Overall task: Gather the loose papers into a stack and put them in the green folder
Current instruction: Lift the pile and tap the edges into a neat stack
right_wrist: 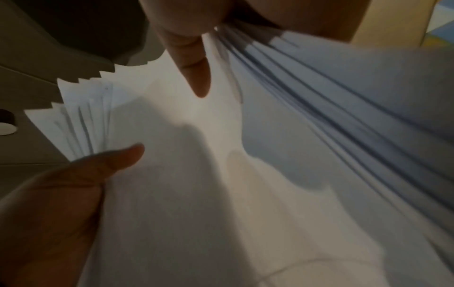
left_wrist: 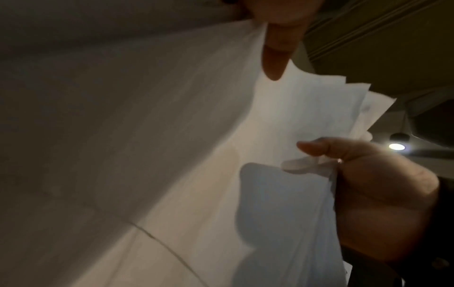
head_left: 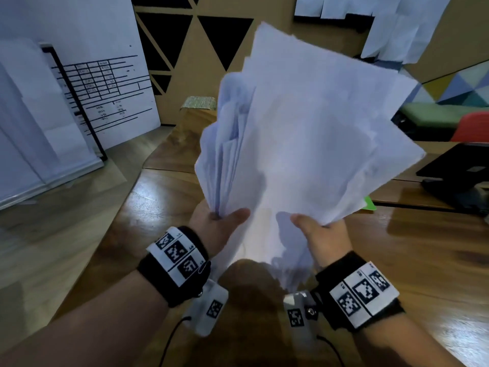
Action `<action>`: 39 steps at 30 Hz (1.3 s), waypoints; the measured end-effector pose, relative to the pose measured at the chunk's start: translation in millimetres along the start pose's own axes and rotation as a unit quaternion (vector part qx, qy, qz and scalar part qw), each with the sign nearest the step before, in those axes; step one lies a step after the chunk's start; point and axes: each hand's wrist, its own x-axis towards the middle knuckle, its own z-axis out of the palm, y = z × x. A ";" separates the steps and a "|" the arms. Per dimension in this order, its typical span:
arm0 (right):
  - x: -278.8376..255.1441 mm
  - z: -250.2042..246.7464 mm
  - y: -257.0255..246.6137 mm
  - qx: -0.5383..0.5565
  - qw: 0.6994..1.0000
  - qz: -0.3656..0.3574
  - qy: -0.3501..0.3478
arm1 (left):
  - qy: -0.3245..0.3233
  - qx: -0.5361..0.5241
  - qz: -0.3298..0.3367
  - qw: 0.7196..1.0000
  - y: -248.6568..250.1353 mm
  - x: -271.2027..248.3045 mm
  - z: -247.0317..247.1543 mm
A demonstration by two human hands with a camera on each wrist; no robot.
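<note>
Both of my hands hold an uneven sheaf of white papers (head_left: 304,133) upright above the wooden table (head_left: 148,207). My left hand (head_left: 225,215) pinches its lower left corner, thumb on the near side. Gripping the lower right edge is my right hand (head_left: 315,226), also thumb toward me. The sheets fan apart and their edges are not aligned. In the left wrist view my thumb (left_wrist: 275,48) presses the papers (left_wrist: 172,155); the right wrist view shows the papers (right_wrist: 245,184) splayed under my right thumb (right_wrist: 194,68). A sliver of the green folder (head_left: 369,203) shows behind the sheaf's lower right edge.
A large white board with a printed table (head_left: 105,88) leans at the left. A black laptop (head_left: 457,168) sits on the table at the right, with a red chair (head_left: 473,127) behind it. A small wooden block (head_left: 199,107) stands at the table's far end.
</note>
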 end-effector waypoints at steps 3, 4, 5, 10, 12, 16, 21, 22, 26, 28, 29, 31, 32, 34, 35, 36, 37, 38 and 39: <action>-6.4 3.5 1.8 -0.023 0.999 0.028 -0.009 | -0.061 0.023 -0.009 0.998 -5.3 1.5 1.5; -7.1 0.7 7.1 -0.013 0.999 0.028 -0.020 | -0.055 0.027 -0.011 0.998 -9.0 2.6 1.2; -8.6 -3.1 11.2 -0.005 0.999 0.031 -0.023 | -0.038 0.026 -0.016 0.999 -14.5 5.2 -0.8; -1.9 -42.6 17.9 -0.007 0.997 0.049 -0.057 | -0.038 -0.051 0.007 0.998 -25.3 18.8 -29.5; 2.6 -53.7 7.6 0.010 0.991 0.064 -0.120 | -0.070 -0.097 0.030 0.992 -22.3 20.2 -35.7; 12.3 -38.5 -6.4 -0.023 0.988 0.037 -0.145 | -0.066 -0.040 -0.003 0.997 -8.6 28.2 -20.1; 15.0 -18.5 -25.0 0.033 0.998 -0.046 0.014 | 0.039 -0.097 0.008 0.994 13.2 29.7 -11.3; 13.7 -18.1 -28.3 0.072 0.995 -0.064 0.018 | 0.031 -0.141 0.033 0.989 14.4 27.6 -13.3; 8.0 -17.0 -13.5 0.112 0.990 -0.089 0.018 | 0.036 -0.111 0.088 0.989 -9.1 25.3 -20.8; 8.3 -20.7 6.9 0.098 0.993 -0.051 0.027 | 0.028 -0.060 0.061 0.996 -24.2 25.3 -18.2; 8.9 -24.3 16.5 0.077 0.996 -0.040 0.024 | 0.040 -0.039 0.030 0.998 -31.2 25.0 -17.2; 11.9 -32.9 27.2 0.049 0.999 -0.022 0.007 | 0.055 -0.015 -0.046 0.997 -45.7 25.2 -18.3; 15.2 -39.2 28.7 0.052 0.999 -0.014 -0.009 | 0.036 -0.017 -0.067 0.997 -52.1 26.2 -20.8; 22.5 -50.4 28.3 0.046 0.996 0.014 -0.072 | -0.011 -0.016 -0.061 0.998 -53.1 27.0 -26.5; 25.6 -52.8 26.5 0.030 0.993 0.030 -0.107 | -0.031 0.002 -0.038 0.999 -50.2 28.1 -28.8; 28.8 -53.3 25.5 0.019 0.991 0.040 -0.130 | -0.048 0.020 -0.010 0.999 -44.6 28.2 -29.1; 30.6 -51.3 22.4 0.020 0.988 0.039 -0.149 | -0.060 0.021 0.014 0.998 -39.4 30.3 -27.8; 31.6 -46.8 18.2 0.028 0.987 0.032 -0.157 | -0.067 0.009 0.027 0.997 -32.9 32.2 -25.6; 32.6 -41.1 14.3 0.044 0.987 0.021 -0.153 | -0.066 -0.007 0.039 0.997 -27.1 34.9 -22.5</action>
